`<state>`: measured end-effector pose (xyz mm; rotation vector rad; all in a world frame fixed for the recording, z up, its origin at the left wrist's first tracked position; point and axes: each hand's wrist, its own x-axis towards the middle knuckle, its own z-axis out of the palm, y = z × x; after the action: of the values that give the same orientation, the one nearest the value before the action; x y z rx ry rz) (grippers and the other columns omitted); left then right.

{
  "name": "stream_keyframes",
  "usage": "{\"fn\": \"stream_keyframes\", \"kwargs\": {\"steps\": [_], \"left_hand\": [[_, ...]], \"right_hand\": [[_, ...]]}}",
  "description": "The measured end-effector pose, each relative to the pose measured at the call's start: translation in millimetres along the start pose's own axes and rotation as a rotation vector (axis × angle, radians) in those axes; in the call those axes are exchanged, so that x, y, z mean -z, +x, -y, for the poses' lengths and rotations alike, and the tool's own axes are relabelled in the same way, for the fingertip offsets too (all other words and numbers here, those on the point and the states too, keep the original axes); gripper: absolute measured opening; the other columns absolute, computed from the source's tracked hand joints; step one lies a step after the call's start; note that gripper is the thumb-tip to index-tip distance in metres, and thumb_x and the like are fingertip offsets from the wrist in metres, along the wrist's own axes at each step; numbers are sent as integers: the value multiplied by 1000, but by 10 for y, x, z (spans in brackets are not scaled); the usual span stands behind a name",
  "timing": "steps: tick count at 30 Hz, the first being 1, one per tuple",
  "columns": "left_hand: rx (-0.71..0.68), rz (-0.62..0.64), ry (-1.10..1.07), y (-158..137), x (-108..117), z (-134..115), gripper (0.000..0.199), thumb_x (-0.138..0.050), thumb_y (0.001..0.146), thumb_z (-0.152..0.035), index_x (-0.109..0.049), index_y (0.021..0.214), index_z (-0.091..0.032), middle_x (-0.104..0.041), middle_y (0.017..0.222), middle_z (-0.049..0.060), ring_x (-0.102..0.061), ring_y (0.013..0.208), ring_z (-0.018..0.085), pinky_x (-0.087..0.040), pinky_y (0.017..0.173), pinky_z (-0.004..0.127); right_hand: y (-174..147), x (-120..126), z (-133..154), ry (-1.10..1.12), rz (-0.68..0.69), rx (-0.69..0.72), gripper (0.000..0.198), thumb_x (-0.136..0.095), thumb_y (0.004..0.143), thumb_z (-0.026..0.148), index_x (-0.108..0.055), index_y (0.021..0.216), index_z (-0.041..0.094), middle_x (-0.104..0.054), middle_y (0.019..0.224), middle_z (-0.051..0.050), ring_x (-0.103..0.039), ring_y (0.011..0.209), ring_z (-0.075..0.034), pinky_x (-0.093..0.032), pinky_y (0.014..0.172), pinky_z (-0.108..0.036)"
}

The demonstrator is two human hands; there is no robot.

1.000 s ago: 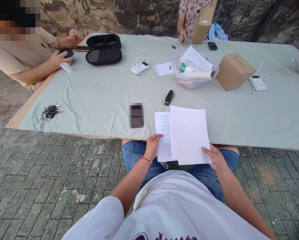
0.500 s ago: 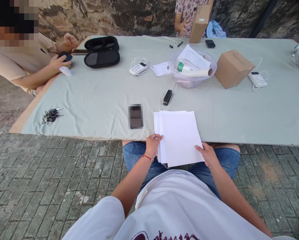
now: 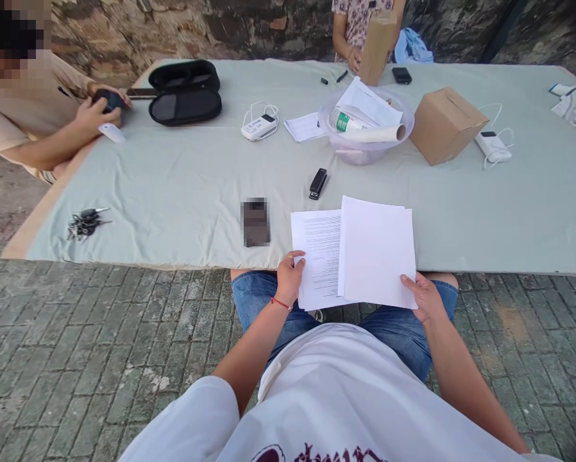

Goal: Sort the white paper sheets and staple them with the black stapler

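**Printed sheets (image 3: 319, 256) and blank-faced sheets (image 3: 378, 250) spread side by side, a hand on each lot**

Head cam (only view): the step in hand looked like handling loose paper, prob. parting or leafing thru the two lots. The L hand (image 3: 290, 274) had the printed sheets pinched at their L edge, thumb on top; the R hand (image 3: 423, 296) gripped the blank-faced sheets near the lower R corner, thumb on top, fingers mostly hidden underneath. Neither hand was free.

Location: the paper was in front of the person, far part over the near edge of the tablecloth (image 3: 186, 179), near part above the denim shorts (image 3: 255, 301). Couldn't tell if it touched the cloth. The blank-faced lot overlapped the R side of the printed one; edges weren't level.

Next move, as judged: bringing the lots level would call for easing both grips a bit, sliding R lot leftward and evening the edges w/o creasing corners.

Orientation: both lots lay w/ long axis running away from the person, toward the far side of the table; the printed lot's far end leaned slightly L. Its text lines ran crosswise, approx. L to R; too small to tell which way up. The black stapler (image 3: 318, 184) lay just beyond, long axis slanting away and a bit R.
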<state>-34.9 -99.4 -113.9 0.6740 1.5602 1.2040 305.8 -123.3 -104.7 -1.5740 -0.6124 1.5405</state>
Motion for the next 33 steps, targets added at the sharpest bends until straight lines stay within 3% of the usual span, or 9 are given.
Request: {"fn": "stream_keyframes", "kwargs": {"steps": [3,6,10,14,23,28,33], "left_hand": [[47,7,-23,-13,-9,-50,21,-66,73,-35,-68,83,-17,-66,80,4,-60,74,18,-47,68,29],[70,1,-53,-15,-5,-55,26,-64,75,-41,-69,78,-16,-65,75,4,-58,70,17,-45,65,28],[-2,-43,29,16,13,14,26,-71,70,-40,-65,74,-16,-59,65,-1,-53,62,13,-42,62,26],[13,-113,110,36,5,55,27,-76,65,-37,-57,69,-17,-51,56,-5,-45,52,9,-36,53,23],[27,-33,-17,27,-4,-23,32,-71,72,-42,-53,61,-17,-54,60,-2,-48,58,11,-38,57,25],[33,6,-8,25,23,-41,25,-71,71,-39,-57,69,-18,-58,67,-1,-51,64,13,-41,61,26],[0,-20,-20,49,36,9,25,-73,69,-36,-55,75,-20,-52,65,-4,-50,61,12,-42,62,26]], "right_hand": [[-20,-262,-53,-16,95,8,47,-80,67,44,-68,108,22,-75,101,-6,-72,85,-27,-58,75,-38],[-5,-547,-142,-70,160,26,46,-77,69,48,-69,106,22,-75,101,-5,-71,86,-25,-57,77,-36],[46,-734,-216,-135,206,65,43,-74,71,50,-70,103,21,-75,99,-4,-70,86,-25,-55,77,-35],[83,-675,-215,-194,124,90,38,-74,70,49,-69,96,21,-76,94,-4,-70,82,-24,-55,72,-33],[73,-470,-210,-152,60,70,40,-77,67,44,-66,97,20,-75,96,-4,-69,83,-23,-55,75,-34],[46,-474,-157,-158,86,110,41,-76,70,45,-67,101,21,-75,101,-4,-69,88,-23,-55,79,-35],[69,-524,-144,-179,91,127,38,-75,70,47,-67,97,21,-75,96,-3,-69,84,-22,-55,77,-34]]}}
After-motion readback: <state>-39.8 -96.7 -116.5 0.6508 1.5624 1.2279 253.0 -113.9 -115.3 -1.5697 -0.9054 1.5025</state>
